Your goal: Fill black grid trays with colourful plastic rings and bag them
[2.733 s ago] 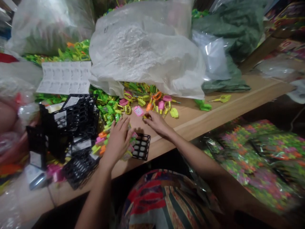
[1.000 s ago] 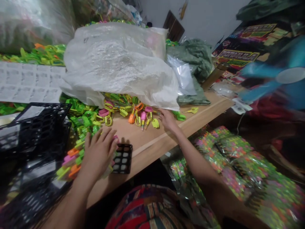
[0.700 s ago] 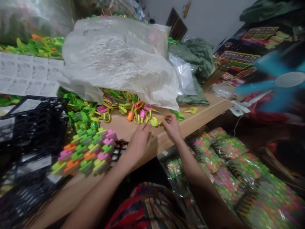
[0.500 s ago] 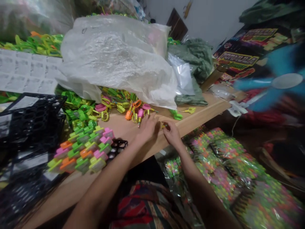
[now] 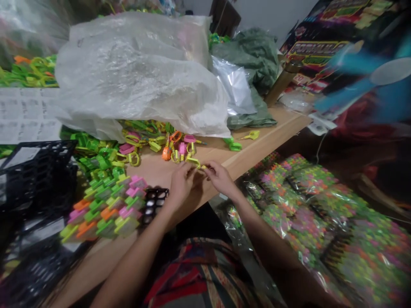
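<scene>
My left hand is closed on a yellow plastic ring-like toy piece, held just above the table's near edge. Close on its right, my right hand pinches a small yellow bit against or beside that piece; whether the two are joined I cannot tell. Beyond the fingers lie loose pieces: an orange one, a pink one and several yellow ones. Left of my left hand, a black holed tray carries rows of pink, green, orange and yellow pieces.
A large whitish plastic bag covers part of a heap of green and yellow pieces. Black trays are stacked at the left. A blue fan blurs at the right. Wrapped packs of colourful pieces lie below the table.
My left hand has drawn back toward me and now holds a yellow piece. My right hand has shifted left to meet it. The view has turned slightly.
</scene>
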A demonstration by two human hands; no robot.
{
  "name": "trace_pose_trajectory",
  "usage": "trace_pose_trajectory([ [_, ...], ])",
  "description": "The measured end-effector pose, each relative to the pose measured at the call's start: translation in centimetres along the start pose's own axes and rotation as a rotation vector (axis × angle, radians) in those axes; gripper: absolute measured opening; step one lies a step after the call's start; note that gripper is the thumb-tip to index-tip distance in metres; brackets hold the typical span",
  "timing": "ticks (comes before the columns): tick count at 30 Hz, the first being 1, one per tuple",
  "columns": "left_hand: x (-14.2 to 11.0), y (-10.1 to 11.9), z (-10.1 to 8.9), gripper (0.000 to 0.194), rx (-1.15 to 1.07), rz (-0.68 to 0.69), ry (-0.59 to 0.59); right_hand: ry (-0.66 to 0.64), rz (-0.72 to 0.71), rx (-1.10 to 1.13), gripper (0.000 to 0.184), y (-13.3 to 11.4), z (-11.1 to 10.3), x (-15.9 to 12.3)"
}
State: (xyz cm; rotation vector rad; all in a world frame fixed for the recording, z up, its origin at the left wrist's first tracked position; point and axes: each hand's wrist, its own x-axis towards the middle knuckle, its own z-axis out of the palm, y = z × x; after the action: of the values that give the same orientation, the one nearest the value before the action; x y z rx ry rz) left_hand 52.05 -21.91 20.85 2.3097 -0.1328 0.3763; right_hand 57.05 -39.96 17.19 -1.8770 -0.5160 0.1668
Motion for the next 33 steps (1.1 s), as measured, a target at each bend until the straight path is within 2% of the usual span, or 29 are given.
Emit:
trace_pose_trajectory([
  [4,-1.4,0.4,-0.9,0.02,0.038,0.003,0.077,-0.085,0.084,0.274,0.035,-2.2,1.8,0.1],
  [8,-2.1,0.6,-1.8,0.026,0.104,0.031,0.09,-0.091,0.093,0.368,0.039,-3.9,2.2,0.0],
  [14,-2.7,1.0,-2.7,0.028,0.297,0.098,0.102,-0.13,0.128,0.425,0.045,-4.9,1.9,-0.3],
  [21,-3.6,1.3,-3.1,0.021,0.29,0.126,0.121,-0.159,0.124,0.382,0.039,-5.6,1.8,-0.2],
  [25,-4.0,1.8,-2.8,0.024,0.297,0.151,0.097,-0.128,0.111,0.333,0.031,-5.5,2.5,-0.5],
  [28,-4.0,2.3,-2.9,0.027,0.342,0.091,0.07,-0.11,0.108,0.356,0.029,-5.1,3.3,-0.8],
  [31,-4.3,3.0,-4.4,0.028,0.349,0.063,0.019,-0.178,0.106,0.407,0.03,-5.0,4.1,-0.9],
  [33,-4.9,3.6,-6.6,0.03,0.289,0.106,-0.002,-0.215,0.087,0.403,0.029,-5.3,4.5,-0.9],
])
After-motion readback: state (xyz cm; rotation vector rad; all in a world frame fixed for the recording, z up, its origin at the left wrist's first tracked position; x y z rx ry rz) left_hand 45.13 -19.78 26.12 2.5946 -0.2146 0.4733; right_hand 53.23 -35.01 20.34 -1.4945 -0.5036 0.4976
